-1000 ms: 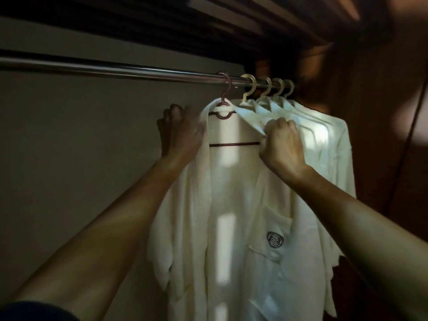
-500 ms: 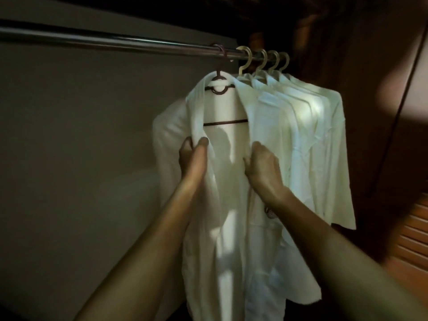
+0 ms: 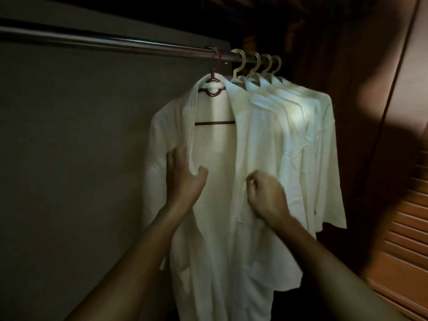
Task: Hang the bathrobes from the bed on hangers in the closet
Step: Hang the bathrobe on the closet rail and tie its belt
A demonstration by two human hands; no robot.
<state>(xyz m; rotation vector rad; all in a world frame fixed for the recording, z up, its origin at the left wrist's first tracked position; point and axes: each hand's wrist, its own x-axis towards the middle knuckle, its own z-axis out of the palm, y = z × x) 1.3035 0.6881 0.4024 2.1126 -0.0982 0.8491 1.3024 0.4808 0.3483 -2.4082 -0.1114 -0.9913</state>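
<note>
front white thin-fabric bathrobe (image 3: pixel 215 205) hangs open on a dark red plastic hanger (image 3: pixel 214 89), whose hook sits over the shiny metal closet rod (image 3: pixel 115 41). robe is straight ahead of both hands, hanger & rod above them. left hand (image 3: pixel 184 179) lies flat on the robe's left front panel, fingers (image 3: pixel 176 158) spread & apart, thumb across the lapel edge; touching the cloth, not gripping it. right hand (image 3: pixel 266 195) is curled into a loose fist at the robe's right front edge, fingertips pinched together w/ a bit of the fabric edge btwn them as far as i can tell. the two hands are near each other, w/ the robe's open front btwn them.

up & to the right of the right hand: four more white bathrobes (image 3: pixel 308 147) packed close behind the front one, each on a cream plastic hanger (image 3: pixel 239 66) on the same rod. farther right of the right hand, a reddish-brown wooden closet door (image 3: pixel 398 239) w/ slats, blurred. left of the left hand, plain dark grey closet back wall (image 3: pixel 69 158).
</note>
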